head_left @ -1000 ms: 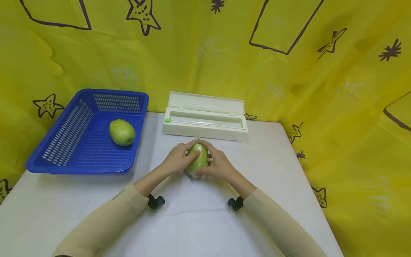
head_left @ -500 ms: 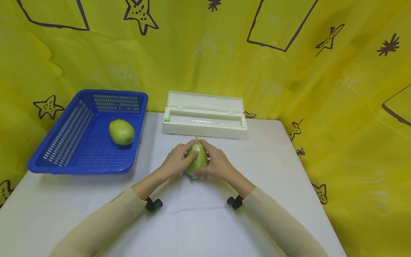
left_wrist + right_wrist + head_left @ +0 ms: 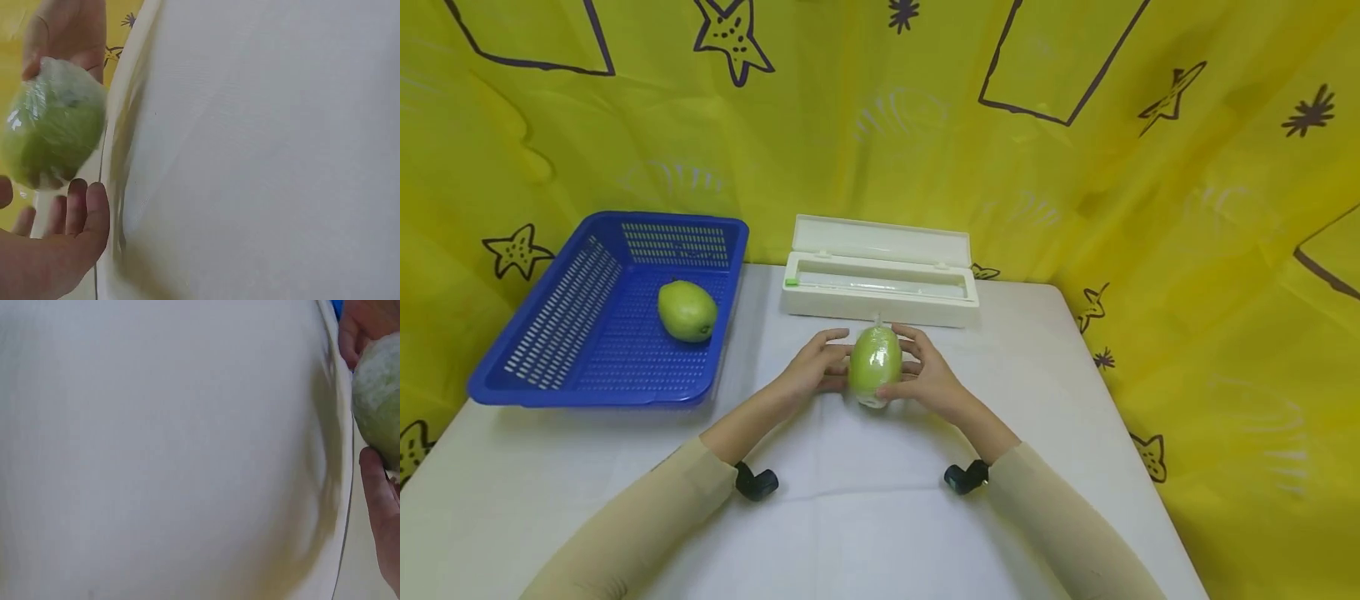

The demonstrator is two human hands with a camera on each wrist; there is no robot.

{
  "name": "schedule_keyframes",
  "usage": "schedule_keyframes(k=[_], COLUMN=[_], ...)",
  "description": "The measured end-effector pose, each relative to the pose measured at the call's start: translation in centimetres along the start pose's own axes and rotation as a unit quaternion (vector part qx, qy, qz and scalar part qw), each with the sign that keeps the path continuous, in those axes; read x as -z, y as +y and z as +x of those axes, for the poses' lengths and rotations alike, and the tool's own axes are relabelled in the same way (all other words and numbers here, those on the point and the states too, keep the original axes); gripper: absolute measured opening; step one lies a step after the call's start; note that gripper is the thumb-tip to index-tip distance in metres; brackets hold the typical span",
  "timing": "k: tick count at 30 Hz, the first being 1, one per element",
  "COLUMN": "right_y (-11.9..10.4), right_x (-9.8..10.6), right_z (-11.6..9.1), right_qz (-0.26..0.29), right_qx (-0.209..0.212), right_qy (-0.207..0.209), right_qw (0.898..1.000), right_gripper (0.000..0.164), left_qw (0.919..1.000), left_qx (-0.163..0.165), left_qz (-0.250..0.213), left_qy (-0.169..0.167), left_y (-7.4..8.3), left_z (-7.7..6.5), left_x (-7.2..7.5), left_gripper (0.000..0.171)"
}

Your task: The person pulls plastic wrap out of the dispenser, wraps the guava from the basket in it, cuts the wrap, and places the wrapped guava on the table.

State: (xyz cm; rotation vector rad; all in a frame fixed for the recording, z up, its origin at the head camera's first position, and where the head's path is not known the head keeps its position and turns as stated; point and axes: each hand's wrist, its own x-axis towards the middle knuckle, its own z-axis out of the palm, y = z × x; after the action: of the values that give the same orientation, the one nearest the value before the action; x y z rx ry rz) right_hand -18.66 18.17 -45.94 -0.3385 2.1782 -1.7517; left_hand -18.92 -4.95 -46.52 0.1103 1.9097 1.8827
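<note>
On the left, a green fruit (image 3: 687, 311) lies in the blue basket (image 3: 595, 333). Next, the left hand (image 3: 808, 371) has loose fingers; I can't tell if they touch the wrapped fruit (image 3: 876, 360). That one is between the hands, in front of the white box (image 3: 880, 310). The right hand (image 3: 931, 385) grips it, thumb in front. Wrapping looks nearly done; the next move probably needs a gentle hold.

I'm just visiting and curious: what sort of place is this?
Probably a staged tabletop work area, perhaps for recording: a yellow patterned sheet forms the backdrop, a white-topped table stands before it, and black wrist-worn devices are in view.
</note>
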Motion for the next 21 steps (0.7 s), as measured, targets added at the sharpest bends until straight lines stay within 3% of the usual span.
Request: schedule_keyframes(k=[3,8,13,21], right_y=[0.0,0.2,0.5,1.0], right_x=[1.3,3.6,5.7,9.5], right_z=[-0.3,-1.3,-2.3,-4.1], right_qz=[0.04,0.065,0.042,-0.018], right_qx=[0.002,0.001,-0.017,-0.056], right_qy=[-0.007,-0.002,0.02,0.063], right_qw=[0.999,0.998,0.999,0.996], right_gripper=[0.101,0.099,0.092,0.087], left_qw=[0.9995,0.9967,0.9957,0.9939], left_qx=[-0.011,-0.014,-0.022,0.003], left_qz=[-0.02,-0.062,-0.08,-0.098], left_qy=[-0.02,-0.05,-0.041,-0.049], left_y=[0.1,0.5,1.0,1.6], left_z=[0.2,1.1,2.9,5.9], left_x=[-0.7,-2.9,-5.4,-9.5], left_gripper=[0.045,0.047,0.052,0.054])
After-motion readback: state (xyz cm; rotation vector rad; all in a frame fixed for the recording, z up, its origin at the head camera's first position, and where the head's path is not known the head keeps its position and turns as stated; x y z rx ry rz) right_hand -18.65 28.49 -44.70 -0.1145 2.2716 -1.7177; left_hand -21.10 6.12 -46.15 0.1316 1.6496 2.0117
